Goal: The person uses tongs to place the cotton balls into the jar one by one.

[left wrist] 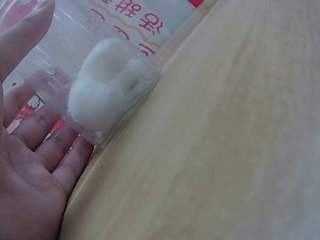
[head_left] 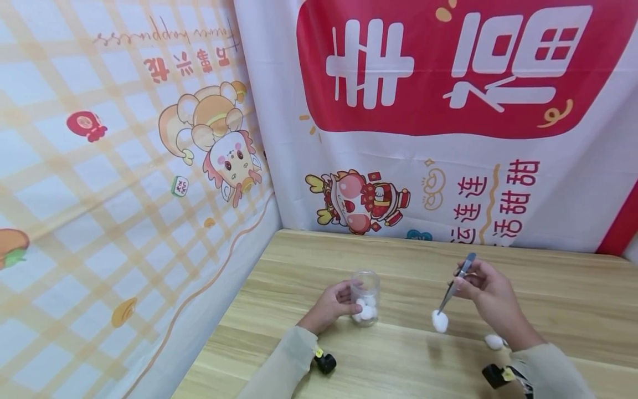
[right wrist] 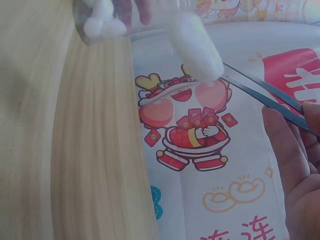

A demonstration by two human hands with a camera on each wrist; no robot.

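My left hand (head_left: 331, 305) holds a clear plastic jar (head_left: 365, 285), thumb on the near side and fingers behind it. Several white cotton balls (head_left: 366, 310) lie in the bottom of the jar, which stands upright on the table. Between thumb and fingers, my right hand (head_left: 490, 296) grips metal tweezers (head_left: 456, 285), tips pointing down. The tweezers pinch one cotton ball (head_left: 440, 321), held above the table to the right of the jar. In the right wrist view that cotton ball (right wrist: 196, 47) hangs at the tweezers' tips, overlapping the jar's edge.
Another cotton ball (head_left: 494, 342) lies on the wooden table (head_left: 399, 360), by the right wrist. Printed cloth hangings (head_left: 279, 138) rise behind the table and along its left side. A small black wrist camera (head_left: 326, 363) sits at the left sleeve, another (head_left: 493, 376) at the right.
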